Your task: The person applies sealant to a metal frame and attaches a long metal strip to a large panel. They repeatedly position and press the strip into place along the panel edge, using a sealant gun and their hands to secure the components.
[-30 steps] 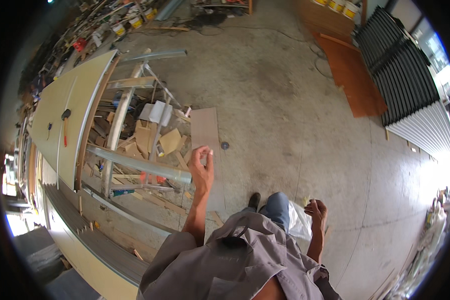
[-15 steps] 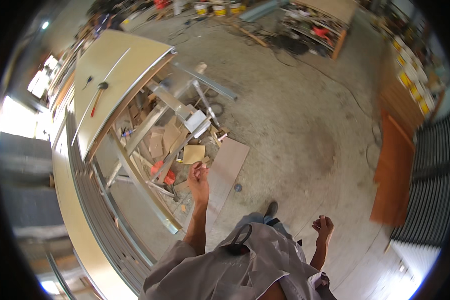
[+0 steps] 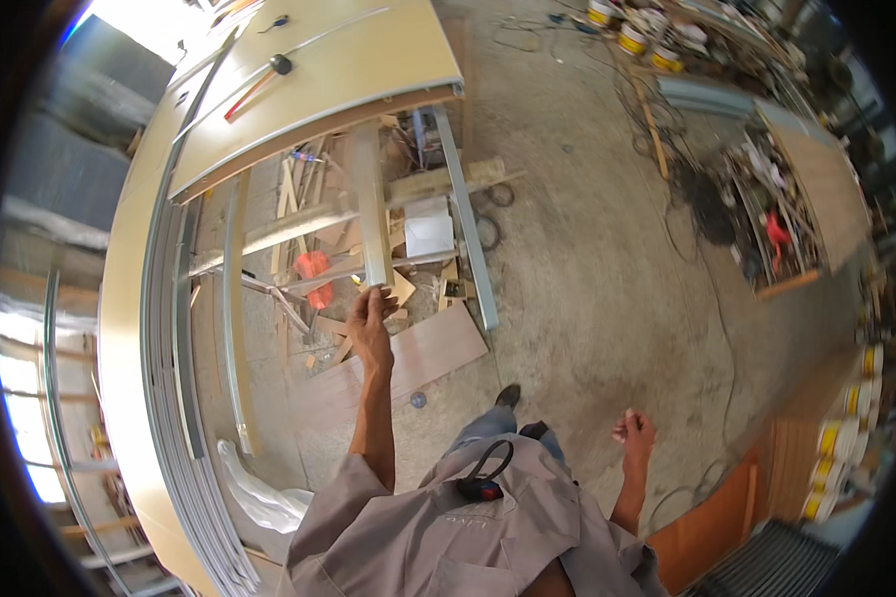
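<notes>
While the left hand holds the end of the metal bar mid-frame, the right hand is a loose, empty fist; the bar could slip onto the wood scraps.

Reaching with the left grip to the near end of a pale metal beam; right grip hanging curled above concrete floor.
</notes>
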